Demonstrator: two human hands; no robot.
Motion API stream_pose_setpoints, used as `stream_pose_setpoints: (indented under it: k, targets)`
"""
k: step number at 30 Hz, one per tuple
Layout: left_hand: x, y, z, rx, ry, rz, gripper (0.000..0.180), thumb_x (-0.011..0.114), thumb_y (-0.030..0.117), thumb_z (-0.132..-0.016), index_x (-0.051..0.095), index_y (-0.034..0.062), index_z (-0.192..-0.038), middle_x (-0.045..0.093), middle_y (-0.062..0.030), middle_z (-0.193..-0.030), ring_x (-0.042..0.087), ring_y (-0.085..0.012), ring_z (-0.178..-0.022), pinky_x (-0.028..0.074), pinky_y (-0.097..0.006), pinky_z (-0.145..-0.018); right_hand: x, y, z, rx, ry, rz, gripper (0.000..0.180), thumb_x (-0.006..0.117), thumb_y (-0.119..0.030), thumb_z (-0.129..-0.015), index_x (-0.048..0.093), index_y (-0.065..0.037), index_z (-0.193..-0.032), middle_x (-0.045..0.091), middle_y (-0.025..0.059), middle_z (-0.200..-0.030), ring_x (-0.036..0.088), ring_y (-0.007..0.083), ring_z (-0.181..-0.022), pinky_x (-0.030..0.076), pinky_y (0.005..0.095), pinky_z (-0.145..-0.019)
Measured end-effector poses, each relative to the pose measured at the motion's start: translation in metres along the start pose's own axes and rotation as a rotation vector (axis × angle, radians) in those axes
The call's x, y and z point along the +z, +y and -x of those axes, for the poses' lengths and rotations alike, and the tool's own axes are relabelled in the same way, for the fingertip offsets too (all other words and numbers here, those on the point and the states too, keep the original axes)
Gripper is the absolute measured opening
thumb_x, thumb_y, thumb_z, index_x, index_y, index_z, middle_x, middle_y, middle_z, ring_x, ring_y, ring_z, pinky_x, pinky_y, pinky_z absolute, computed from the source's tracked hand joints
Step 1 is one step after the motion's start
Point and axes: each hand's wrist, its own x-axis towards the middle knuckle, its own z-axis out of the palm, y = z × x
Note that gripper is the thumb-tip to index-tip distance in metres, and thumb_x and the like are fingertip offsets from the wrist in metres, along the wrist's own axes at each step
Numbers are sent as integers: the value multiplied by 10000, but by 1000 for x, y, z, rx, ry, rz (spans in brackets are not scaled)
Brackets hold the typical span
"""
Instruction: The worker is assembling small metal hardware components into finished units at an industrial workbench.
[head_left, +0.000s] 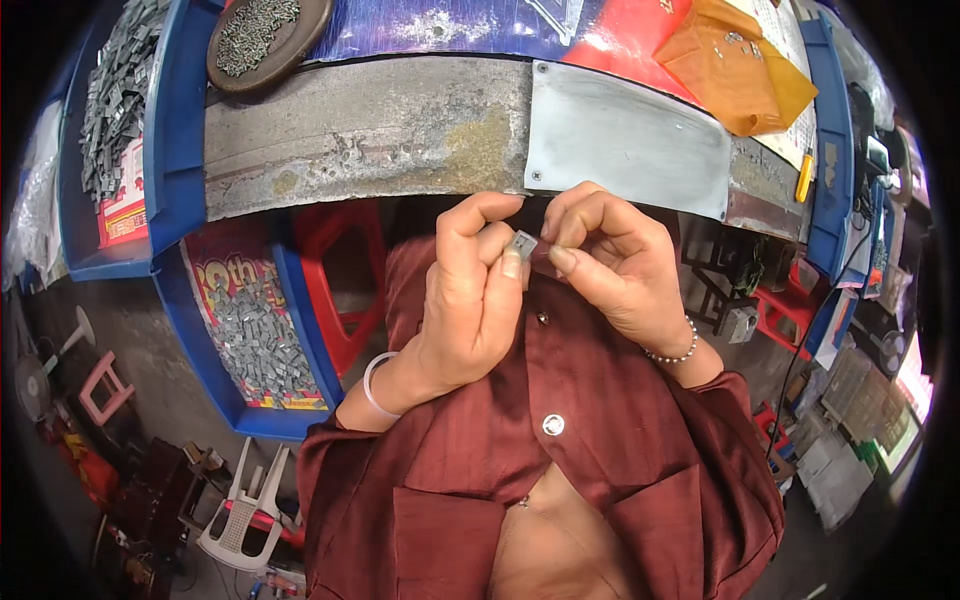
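Note:
In front of my chest, just off the bench's near edge, my left hand point(462, 305) is closed on a small grey metal block point(524, 243), pinched between thumb and fingertips. The block's end with a little opening faces up. Beside it, my right hand point(625, 262) has thumb and index finger pressed together close to the block's right side. Whatever those fingertips hold is too small to name. Many similar grey metal pieces point(262, 345) lie in a blue bin point(225, 405) at my left.
Another blue bin point(180, 130) at upper left holds a heap of grey pieces point(125, 85). On the worn bench point(360, 125) are a brown dish point(222, 72) of tiny metal parts, a pale metal plate point(630, 140), an orange sheet point(745, 85) and a yellow pen-like tool point(804, 178). Red stools stand below.

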Motion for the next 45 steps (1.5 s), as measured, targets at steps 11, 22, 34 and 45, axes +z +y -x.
stream_pose_setpoints:
  k: [11, 22, 34, 45]
  targets:
    - [-9, 8, 0, -197, -16, -19, 226, 558, -28, -901, 552, -32, -1127, 673, -98, -829, 614, -90, -647, 486, -216, -558, 0, -3, -3, 16, -27, 70, 86, 602, 27, -842, 519, 13, -855, 510, 98, -972, 484, 124, -882, 422, 239, -797]
    - [-8, 3, 0, 27, -27, -242, 396, 490, -76, -880, 404, -55, -1267, 565, -91, -744, 573, -161, -625, 468, -283, -573, 2, 0, -4, 13, -34, 145, 86, 607, 39, -835, 527, 17, -858, 513, 98, -960, 491, 143, -903, 420, 250, -807]
    - [-4, 1, -2, 156, -27, -306, 429, 530, -104, -837, 406, -68, -1245, 573, -100, -773, 567, -178, -594, 479, -297, -563, 3, 6, -5, -46, 6, 246, 104, 620, -4, -788, 517, 9, -799, 554, 79, -833, 539, 157, -757, 452, 270, -701]
    - [-1, -5, -1, 301, -63, -315, 379, 516, -127, -830, 416, -89, -1193, 508, -174, -1193, 608, -158, -718, 515, -263, -616, 2, 7, -3, 103, 7, -191, 169, 636, -16, -876, 499, -15, -975, 568, 29, -869, 544, 66, -769, 473, 220, -697]
